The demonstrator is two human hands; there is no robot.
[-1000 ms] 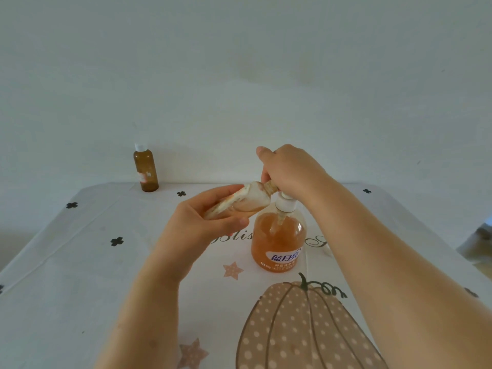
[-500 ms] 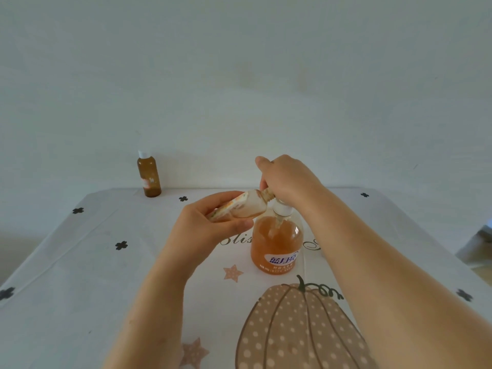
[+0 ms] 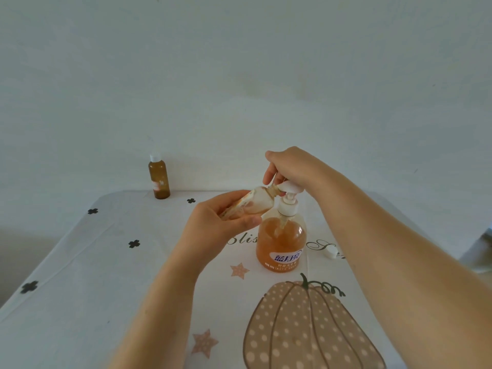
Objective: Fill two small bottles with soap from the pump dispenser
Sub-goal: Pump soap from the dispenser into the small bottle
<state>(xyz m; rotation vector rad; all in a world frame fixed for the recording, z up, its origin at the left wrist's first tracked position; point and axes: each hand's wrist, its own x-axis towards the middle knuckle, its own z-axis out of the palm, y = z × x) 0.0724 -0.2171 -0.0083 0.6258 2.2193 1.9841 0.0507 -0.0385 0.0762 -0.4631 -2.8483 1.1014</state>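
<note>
At the middle of the white pumpkin-print tablecloth (image 3: 106, 275) stands a round clear pump dispenser (image 3: 281, 243) of orange soap. The right hand (image 3: 290, 166) curls over its white pump head (image 3: 288, 188), gripping it. The left hand (image 3: 221, 225) grips a small clear plastic bottle (image 3: 255, 202), tilted, mouth at the nozzle. A small capped amber bottle (image 3: 159, 179) stands at the far-left corner.

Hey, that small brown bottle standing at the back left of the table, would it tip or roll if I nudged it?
Probably tips easily: the brown bottle stands tall and narrow on a small base. Once down it would likely roll, since its body looks round. With its white cap on, it probably would not spill.
</note>
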